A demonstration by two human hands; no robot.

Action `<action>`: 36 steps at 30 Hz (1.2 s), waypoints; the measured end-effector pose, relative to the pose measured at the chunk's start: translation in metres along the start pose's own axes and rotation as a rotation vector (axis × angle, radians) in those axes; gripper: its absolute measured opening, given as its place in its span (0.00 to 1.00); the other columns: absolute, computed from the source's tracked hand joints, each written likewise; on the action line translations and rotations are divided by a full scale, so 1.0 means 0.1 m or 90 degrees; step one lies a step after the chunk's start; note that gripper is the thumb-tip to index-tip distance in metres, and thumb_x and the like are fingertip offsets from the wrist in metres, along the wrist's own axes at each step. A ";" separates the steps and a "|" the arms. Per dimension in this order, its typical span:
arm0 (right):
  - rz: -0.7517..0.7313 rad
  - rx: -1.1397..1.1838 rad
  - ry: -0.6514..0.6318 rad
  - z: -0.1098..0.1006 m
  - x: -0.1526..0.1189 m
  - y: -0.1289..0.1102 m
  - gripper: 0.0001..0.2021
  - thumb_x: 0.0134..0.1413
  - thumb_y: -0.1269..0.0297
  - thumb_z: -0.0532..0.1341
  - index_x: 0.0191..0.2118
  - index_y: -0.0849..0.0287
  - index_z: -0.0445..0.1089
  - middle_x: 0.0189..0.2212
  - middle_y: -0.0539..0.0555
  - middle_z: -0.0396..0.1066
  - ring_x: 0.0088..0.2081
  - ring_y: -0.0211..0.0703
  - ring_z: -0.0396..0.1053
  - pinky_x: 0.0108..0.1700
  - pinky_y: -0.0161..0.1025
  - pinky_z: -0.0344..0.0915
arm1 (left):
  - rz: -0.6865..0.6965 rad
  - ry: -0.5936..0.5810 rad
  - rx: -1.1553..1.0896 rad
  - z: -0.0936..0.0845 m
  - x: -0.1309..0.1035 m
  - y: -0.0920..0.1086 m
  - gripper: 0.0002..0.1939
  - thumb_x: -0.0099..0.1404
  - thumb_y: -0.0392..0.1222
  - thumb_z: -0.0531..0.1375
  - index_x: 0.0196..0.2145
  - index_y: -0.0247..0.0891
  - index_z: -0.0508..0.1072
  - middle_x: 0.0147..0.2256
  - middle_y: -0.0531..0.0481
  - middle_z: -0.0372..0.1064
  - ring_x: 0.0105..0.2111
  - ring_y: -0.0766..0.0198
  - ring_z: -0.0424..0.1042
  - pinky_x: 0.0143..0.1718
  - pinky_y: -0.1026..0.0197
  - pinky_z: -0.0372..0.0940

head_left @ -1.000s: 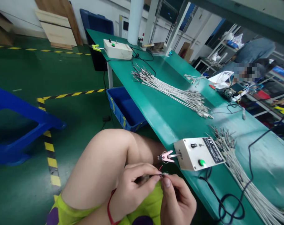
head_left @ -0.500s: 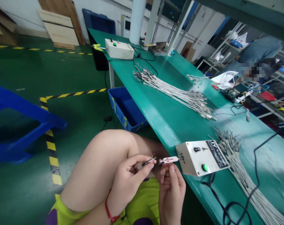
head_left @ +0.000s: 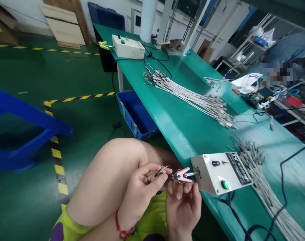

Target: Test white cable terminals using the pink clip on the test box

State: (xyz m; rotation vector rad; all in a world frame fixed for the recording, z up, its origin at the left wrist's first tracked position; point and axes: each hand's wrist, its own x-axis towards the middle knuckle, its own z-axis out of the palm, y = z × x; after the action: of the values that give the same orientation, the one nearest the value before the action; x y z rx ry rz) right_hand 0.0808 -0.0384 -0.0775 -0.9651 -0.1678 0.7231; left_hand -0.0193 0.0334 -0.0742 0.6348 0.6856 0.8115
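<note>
My left hand pinches a cable end with thin coloured wires fanning out past the fingertips. Just to its right is a pink clip, mounted on the metal shaft of a white box with a lit green button. Below the clip, my right hand has its fingers curled and apart, palm turned up, with nothing visible in it. The box sits at the green table's near edge.
Bundles of white cables lie on the green table, one mid-table, another right of the box. A second white box stands farther back. A blue bin is under the edge. A person bends over at the right.
The pink clip has turned, now showing its spread handles. My right hand's fingers have come apart below it. My left hand has shifted slightly right with the wires.
</note>
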 end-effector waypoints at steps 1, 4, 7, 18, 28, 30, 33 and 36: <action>0.006 0.011 0.004 0.00 0.00 0.01 0.20 0.66 0.50 0.61 0.24 0.53 0.65 0.17 0.45 0.56 0.21 0.38 0.50 0.27 0.37 0.62 | -0.009 -0.006 -0.018 0.01 0.01 0.00 0.09 0.66 0.43 0.74 0.37 0.36 0.81 0.43 0.41 0.85 0.25 0.71 0.69 0.24 0.70 0.62; 0.027 0.035 0.018 -0.04 0.03 0.09 0.20 0.63 0.49 0.65 0.23 0.53 0.65 0.17 0.44 0.56 0.21 0.37 0.49 0.26 0.37 0.61 | -0.038 -0.032 -0.056 0.03 0.04 0.01 0.10 0.67 0.43 0.74 0.37 0.35 0.80 0.42 0.42 0.84 0.19 0.79 0.56 0.19 0.72 0.51; 0.046 0.032 0.028 -0.08 0.06 0.19 0.17 0.58 0.43 0.69 0.31 0.51 0.75 0.21 0.45 0.63 0.23 0.38 0.58 0.30 0.38 0.66 | -0.049 -0.055 -0.074 0.03 0.05 0.01 0.10 0.67 0.44 0.74 0.37 0.35 0.80 0.39 0.42 0.83 0.19 0.78 0.56 0.19 0.72 0.50; 0.087 0.032 0.034 -0.04 0.05 0.21 0.24 0.57 0.37 0.70 0.53 0.44 0.80 0.22 0.43 0.62 0.24 0.37 0.60 0.38 0.40 0.74 | -0.006 -0.113 -0.049 0.03 0.04 0.04 0.05 0.71 0.43 0.71 0.40 0.39 0.84 0.34 0.47 0.83 0.21 0.76 0.59 0.21 0.75 0.56; 0.075 0.085 0.043 0.09 0.03 0.15 0.14 0.61 0.47 0.71 0.48 0.46 0.80 0.21 0.41 0.61 0.23 0.33 0.56 0.38 0.32 0.71 | 0.029 -0.064 0.016 -0.01 0.00 0.01 0.02 0.70 0.40 0.71 0.40 0.40 0.83 0.44 0.47 0.85 0.29 0.70 0.77 0.45 0.66 0.77; 0.084 0.091 0.052 0.10 0.03 0.14 0.14 0.61 0.47 0.72 0.48 0.47 0.80 0.21 0.41 0.61 0.23 0.33 0.57 0.37 0.31 0.71 | 0.060 -0.053 0.052 -0.01 -0.01 -0.02 0.02 0.70 0.38 0.70 0.40 0.41 0.82 0.45 0.47 0.85 0.41 0.63 0.83 0.48 0.65 0.77; 0.088 0.094 0.058 0.09 0.03 0.14 0.15 0.60 0.47 0.72 0.47 0.47 0.81 0.21 0.41 0.61 0.23 0.33 0.56 0.34 0.29 0.69 | 0.125 -0.031 0.129 -0.02 -0.01 -0.06 0.02 0.70 0.36 0.69 0.38 0.41 0.82 0.46 0.47 0.85 0.48 0.57 0.83 0.49 0.65 0.76; 0.090 0.090 0.052 0.07 0.03 0.15 0.15 0.60 0.46 0.72 0.47 0.47 0.81 0.22 0.41 0.60 0.24 0.33 0.55 0.33 0.28 0.67 | 0.170 -0.016 0.189 -0.03 0.00 -0.10 0.03 0.69 0.34 0.69 0.38 0.40 0.82 0.45 0.46 0.85 0.48 0.56 0.84 0.48 0.65 0.76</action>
State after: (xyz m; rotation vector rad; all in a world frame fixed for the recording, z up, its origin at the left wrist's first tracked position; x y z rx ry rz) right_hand 0.0728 -0.0258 -0.0861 -0.8751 0.0238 0.8121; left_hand -0.0175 0.0286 -0.0832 1.0190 0.7133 0.9535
